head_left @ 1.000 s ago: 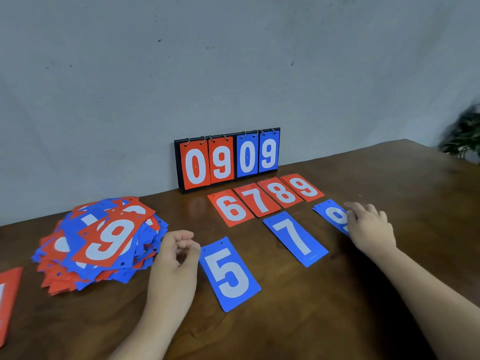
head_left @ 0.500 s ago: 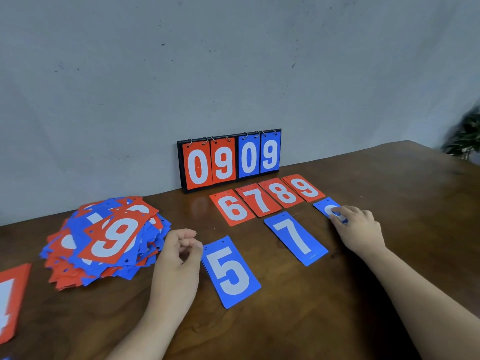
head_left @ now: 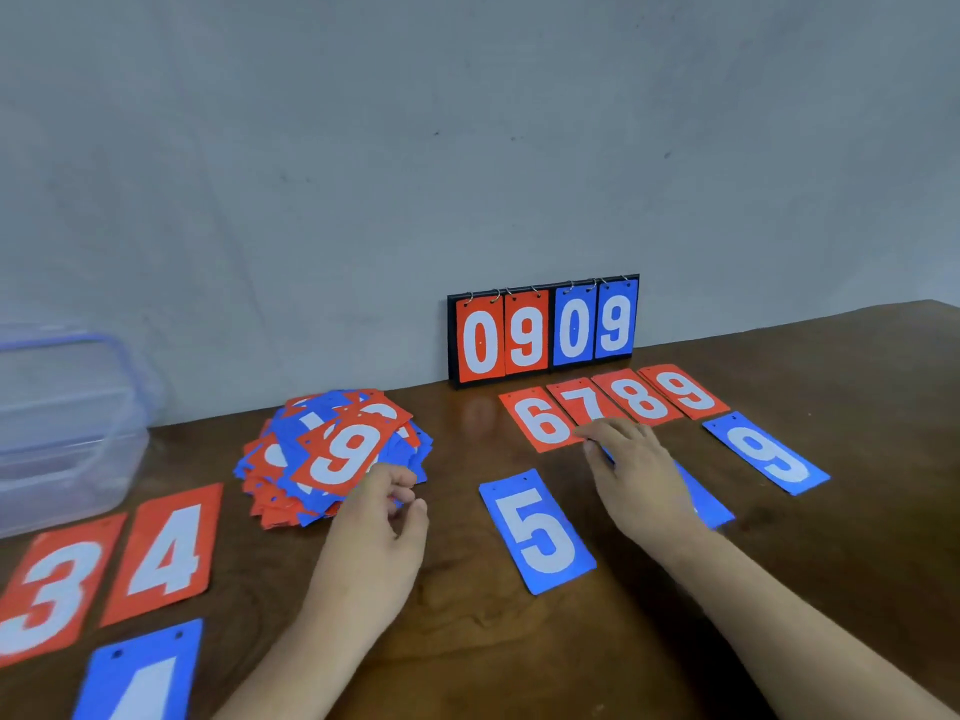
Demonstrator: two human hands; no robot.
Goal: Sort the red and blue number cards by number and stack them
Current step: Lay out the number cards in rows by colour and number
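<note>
Off the blue 9 point(head_left: 769, 454), the right hand point(head_left: 641, 475) had shifted onto the blue 7 point(head_left: 709, 504), fingers flat, while the left hand point(head_left: 379, 522) sat loosely curled and empty beside the unsorted pile point(head_left: 337, 449) on the worktop point(head_left: 831, 589): mid-sort, another card probably needed drawing next.

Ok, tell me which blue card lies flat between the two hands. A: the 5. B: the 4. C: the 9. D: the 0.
A: the blue 5 card lies flat with the left hand on one side of it and the right hand on the other, while the blue 9 card lies out beyond the right hand.
</note>
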